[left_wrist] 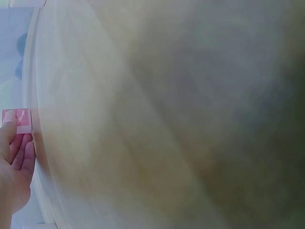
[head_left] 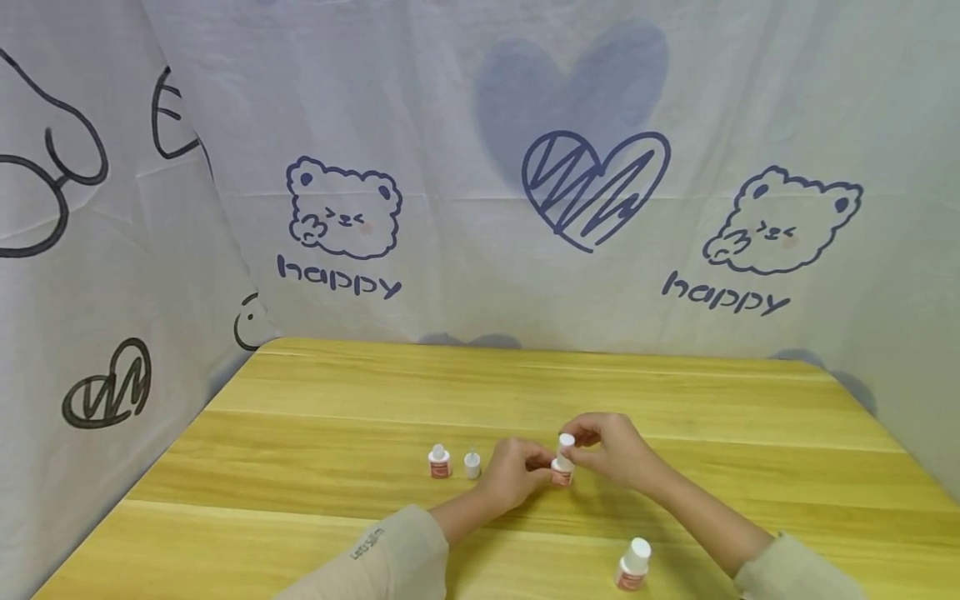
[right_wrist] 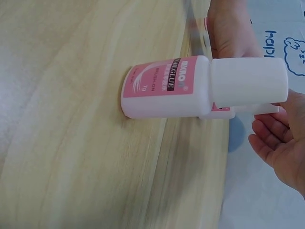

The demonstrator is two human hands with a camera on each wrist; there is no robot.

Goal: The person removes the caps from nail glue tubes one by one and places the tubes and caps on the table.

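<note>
My left hand (head_left: 516, 477) holds the pink-labelled lower body of a small nail glue bottle (head_left: 562, 477) upright on the table. From the right, my right hand (head_left: 617, 450) pinches its white cap (head_left: 566, 442) between thumb and fingers. The left wrist view shows the left fingers and thumb around the pink label (left_wrist: 23, 117). In the right wrist view, a nearer capped nail glue bottle (right_wrist: 164, 88) hides most of the held one, and the right hand (right_wrist: 281, 143) shows behind its cap.
Left of my hands stand an uncapped nail glue bottle (head_left: 439, 465) and a loose white cap (head_left: 472, 467) with a thin stem pointing up. A capped bottle (head_left: 632, 567) stands near the front, below my right forearm. Printed white cloth (head_left: 465, 208) hangs behind the wooden table (head_left: 337, 400).
</note>
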